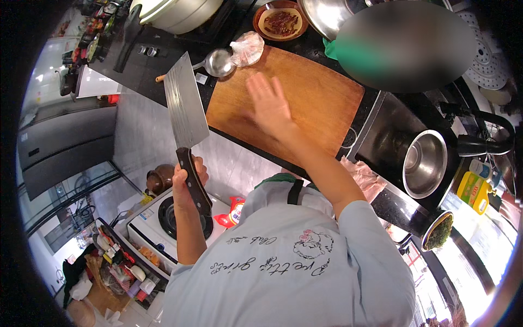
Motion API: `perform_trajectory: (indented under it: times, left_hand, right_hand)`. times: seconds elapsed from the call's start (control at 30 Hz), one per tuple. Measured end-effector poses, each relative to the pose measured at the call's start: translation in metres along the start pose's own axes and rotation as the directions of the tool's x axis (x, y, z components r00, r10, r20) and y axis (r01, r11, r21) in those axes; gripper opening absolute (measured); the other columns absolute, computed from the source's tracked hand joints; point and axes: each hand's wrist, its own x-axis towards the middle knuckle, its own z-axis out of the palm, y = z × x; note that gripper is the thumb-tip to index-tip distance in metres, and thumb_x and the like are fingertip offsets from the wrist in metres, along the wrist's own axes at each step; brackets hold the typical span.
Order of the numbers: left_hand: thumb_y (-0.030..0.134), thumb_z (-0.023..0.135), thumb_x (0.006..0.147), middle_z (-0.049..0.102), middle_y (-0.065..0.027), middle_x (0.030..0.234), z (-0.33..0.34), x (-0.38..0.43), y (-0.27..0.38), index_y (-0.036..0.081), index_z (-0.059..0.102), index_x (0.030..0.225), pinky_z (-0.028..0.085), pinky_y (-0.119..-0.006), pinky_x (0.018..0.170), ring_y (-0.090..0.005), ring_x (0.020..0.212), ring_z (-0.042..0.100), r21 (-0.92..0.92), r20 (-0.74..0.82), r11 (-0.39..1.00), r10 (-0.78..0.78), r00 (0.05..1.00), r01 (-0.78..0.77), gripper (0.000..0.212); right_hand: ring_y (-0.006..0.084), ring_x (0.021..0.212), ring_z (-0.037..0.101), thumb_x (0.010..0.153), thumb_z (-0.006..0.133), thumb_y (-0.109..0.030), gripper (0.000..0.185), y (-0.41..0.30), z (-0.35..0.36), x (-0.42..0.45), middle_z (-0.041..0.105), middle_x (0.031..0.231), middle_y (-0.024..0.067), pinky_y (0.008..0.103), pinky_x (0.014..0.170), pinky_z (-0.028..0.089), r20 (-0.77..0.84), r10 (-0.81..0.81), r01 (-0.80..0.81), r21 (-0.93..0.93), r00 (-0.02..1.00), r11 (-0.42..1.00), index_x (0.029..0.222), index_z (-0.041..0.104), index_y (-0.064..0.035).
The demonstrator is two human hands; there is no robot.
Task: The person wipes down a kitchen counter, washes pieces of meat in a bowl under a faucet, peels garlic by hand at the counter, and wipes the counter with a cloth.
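My left hand (188, 182) grips the dark handle of a cleaver (186, 110). Its broad steel blade points up, to the left of a wooden cutting board (322, 102). Over the board, my right hand (267, 102) is spread and slightly blurred, with nothing in it; whether its palm touches the wood I cannot tell. Near the board's upper left corner lie a metal ladle (219, 62) and a crumpled, pale pinkish thing (247, 49). Behind the board stands a brown bowl (280, 20) with dark red pieces in it.
A metal bowl (425, 163) sits in the sink area at the right, below a black faucet (486, 145). A pink cloth (363, 180) lies by the counter's near edge. At the upper left are a pale pot (179, 14) and a black handle (127, 41).
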Motion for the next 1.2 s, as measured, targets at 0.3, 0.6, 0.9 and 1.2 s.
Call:
perform_trajectory:
  times: [0.3,0.6,0.9,1.2]
  left_hand:
    - [0.035,0.069,0.082,0.038,0.0015,0.066,-0.005,-0.010,-0.008,0.004,0.048,0.083,0.027,-0.022,0.042,-0.0053,0.049,0.032,-0.021,0.003,1.000,0.003,1.000,-0.003,0.037]
    - [0.037,0.071,0.077,0.048,-0.0007,0.072,-0.002,-0.012,-0.006,0.002,0.054,0.088,0.028,-0.020,0.044,-0.0047,0.053,0.038,0.064,-0.067,0.997,-0.030,0.997,0.034,0.041]
    - [0.038,0.068,0.080,0.047,-0.0010,0.070,-0.005,-0.007,-0.007,0.002,0.053,0.085,0.032,-0.020,0.046,-0.0055,0.054,0.041,0.127,-0.065,0.992,-0.003,0.998,0.012,0.039]
    - [0.039,0.066,0.081,0.046,-0.0006,0.070,-0.007,-0.002,-0.003,0.002,0.052,0.087,0.032,-0.020,0.047,-0.0057,0.054,0.039,0.131,-0.070,0.991,-0.003,0.998,0.012,0.040]
  right_hand:
    - [0.0280,0.144,0.011,0.092,0.045,-0.050,0.078,0.036,-0.014,-0.020,0.017,0.154,0.0166,0.0476,0.115,0.007,-0.120,0.367,-0.369,0.002,0.923,0.929,0.145,0.023,0.0027]
    - [0.0277,0.144,0.011,0.094,0.039,-0.051,0.074,0.050,-0.002,0.004,0.020,0.154,0.0145,0.0473,0.115,0.007,-0.105,0.362,-0.368,-0.043,0.926,0.929,0.146,0.025,0.0001]
    - [0.0333,0.140,0.022,0.089,0.058,-0.038,0.073,0.162,-0.038,-0.194,0.025,0.151,0.0200,0.0528,0.111,0.019,-0.002,0.959,-0.949,0.142,0.284,0.281,0.142,0.029,0.0032]
    - [0.0285,0.140,0.021,0.085,0.057,-0.048,0.078,-0.018,-0.023,-0.083,0.030,0.148,0.0166,0.0479,0.115,0.012,0.058,0.135,-0.128,-0.106,0.989,0.986,0.140,0.035,0.0023]
